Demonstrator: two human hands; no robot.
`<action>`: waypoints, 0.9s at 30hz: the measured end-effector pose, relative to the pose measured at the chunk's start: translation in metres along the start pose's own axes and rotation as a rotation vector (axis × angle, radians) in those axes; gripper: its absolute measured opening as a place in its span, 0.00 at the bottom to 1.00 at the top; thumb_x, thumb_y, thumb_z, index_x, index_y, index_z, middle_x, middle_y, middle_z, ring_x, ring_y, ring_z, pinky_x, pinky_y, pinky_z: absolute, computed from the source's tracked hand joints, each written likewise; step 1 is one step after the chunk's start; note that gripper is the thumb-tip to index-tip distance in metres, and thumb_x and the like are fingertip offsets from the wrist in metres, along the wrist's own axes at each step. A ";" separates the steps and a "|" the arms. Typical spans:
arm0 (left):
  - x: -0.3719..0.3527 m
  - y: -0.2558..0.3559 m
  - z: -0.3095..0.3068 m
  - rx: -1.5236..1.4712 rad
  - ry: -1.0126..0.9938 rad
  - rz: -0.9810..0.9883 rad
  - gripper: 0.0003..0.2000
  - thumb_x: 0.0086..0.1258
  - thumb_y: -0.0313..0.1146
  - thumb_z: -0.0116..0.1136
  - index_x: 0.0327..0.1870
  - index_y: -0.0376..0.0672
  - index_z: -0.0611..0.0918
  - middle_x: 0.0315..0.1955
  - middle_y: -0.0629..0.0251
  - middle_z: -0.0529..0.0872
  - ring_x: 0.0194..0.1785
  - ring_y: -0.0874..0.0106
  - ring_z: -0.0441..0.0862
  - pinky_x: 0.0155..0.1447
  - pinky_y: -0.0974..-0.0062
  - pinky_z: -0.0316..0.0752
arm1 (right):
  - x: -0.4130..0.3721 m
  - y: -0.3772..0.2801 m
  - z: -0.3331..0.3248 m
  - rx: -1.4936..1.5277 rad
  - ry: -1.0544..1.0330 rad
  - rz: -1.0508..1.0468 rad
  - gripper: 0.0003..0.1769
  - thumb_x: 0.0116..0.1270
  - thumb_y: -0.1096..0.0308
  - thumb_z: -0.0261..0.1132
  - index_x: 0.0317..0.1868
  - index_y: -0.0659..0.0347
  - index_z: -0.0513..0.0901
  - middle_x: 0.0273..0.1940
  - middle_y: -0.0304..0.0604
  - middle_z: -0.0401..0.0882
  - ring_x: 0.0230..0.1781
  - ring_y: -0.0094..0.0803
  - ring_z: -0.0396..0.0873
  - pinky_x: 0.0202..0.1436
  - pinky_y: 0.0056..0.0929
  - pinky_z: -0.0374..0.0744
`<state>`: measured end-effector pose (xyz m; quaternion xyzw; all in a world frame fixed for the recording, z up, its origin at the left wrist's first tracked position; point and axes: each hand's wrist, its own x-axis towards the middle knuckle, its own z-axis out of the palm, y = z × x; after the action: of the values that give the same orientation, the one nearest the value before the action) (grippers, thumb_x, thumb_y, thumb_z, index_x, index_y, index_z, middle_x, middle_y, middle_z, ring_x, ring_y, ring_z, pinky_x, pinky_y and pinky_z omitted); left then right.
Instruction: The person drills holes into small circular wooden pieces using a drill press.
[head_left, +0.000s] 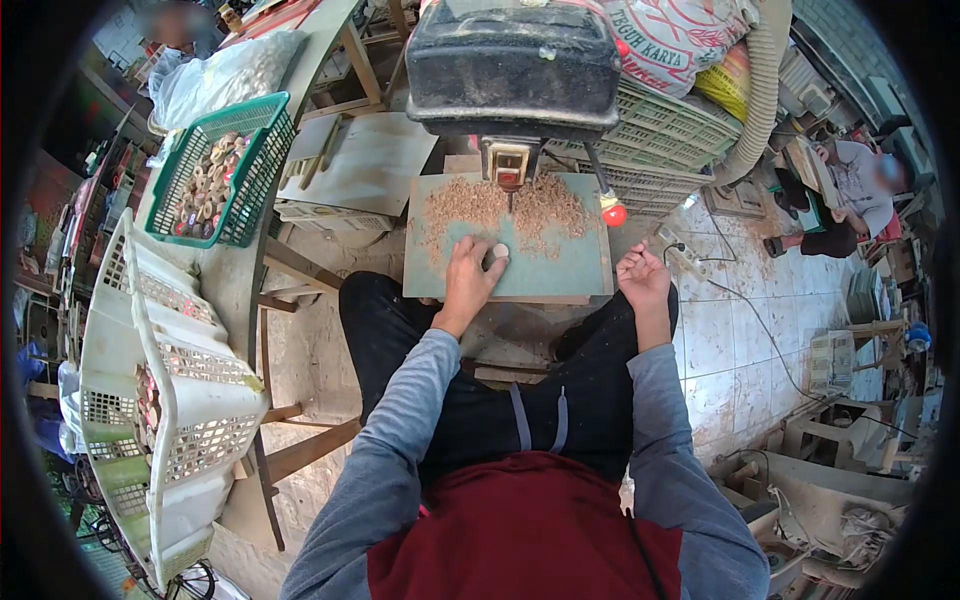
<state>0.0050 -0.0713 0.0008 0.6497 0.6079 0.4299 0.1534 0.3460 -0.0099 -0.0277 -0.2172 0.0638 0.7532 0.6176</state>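
Observation:
My left hand (467,280) rests on the green board (540,283) of a drill press (512,75). Its thumb and fingers close around a small, pale, round wooden disc (501,251) lying on the board. Behind the disc, brown wood shavings (465,205) are heaped on both sides of the drill bit (510,200). Over my right thigh, my right hand (645,278) is held palm up with loosely curled fingers, and I see nothing in it. Just above that hand is the red knob (614,215) of the press lever, apart from the fingers.
A green basket (250,190) of small round pieces stands on the bench at left. Nearer, a white crate (205,400) leans over the bench edge. A cable (750,310) crosses the tiled floor at right. Another person (865,190) sits at the far right.

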 end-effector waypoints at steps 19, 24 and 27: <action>0.060 -0.017 0.019 0.070 -0.038 0.069 0.17 0.63 0.38 0.68 0.51 0.41 0.87 0.38 0.60 0.83 0.46 0.59 0.82 0.52 0.62 0.75 | -0.023 0.021 0.036 -0.389 -0.076 -0.076 0.13 0.67 0.71 0.61 0.52 0.56 0.81 0.38 0.38 0.80 0.34 0.31 0.77 0.37 0.31 0.76; 0.062 -0.014 0.015 0.085 -0.087 0.006 0.18 0.61 0.39 0.69 0.52 0.45 0.87 0.42 0.63 0.84 0.50 0.60 0.81 0.56 0.61 0.72 | -0.049 0.037 0.095 -0.758 -0.200 -0.202 0.16 0.76 0.57 0.57 0.54 0.57 0.81 0.34 0.34 0.77 0.31 0.24 0.73 0.34 0.24 0.72; 0.062 -0.019 0.019 0.074 -0.085 -0.003 0.17 0.60 0.38 0.70 0.51 0.46 0.88 0.42 0.63 0.84 0.50 0.61 0.81 0.56 0.62 0.72 | -0.074 0.045 0.147 -1.181 -0.223 -0.357 0.24 0.80 0.51 0.55 0.58 0.64 0.79 0.32 0.36 0.79 0.29 0.22 0.73 0.32 0.21 0.70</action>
<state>-0.0006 -0.0043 -0.0010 0.6716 0.6175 0.3788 0.1555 0.2772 -0.0336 0.1265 -0.4491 -0.4655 0.5646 0.5127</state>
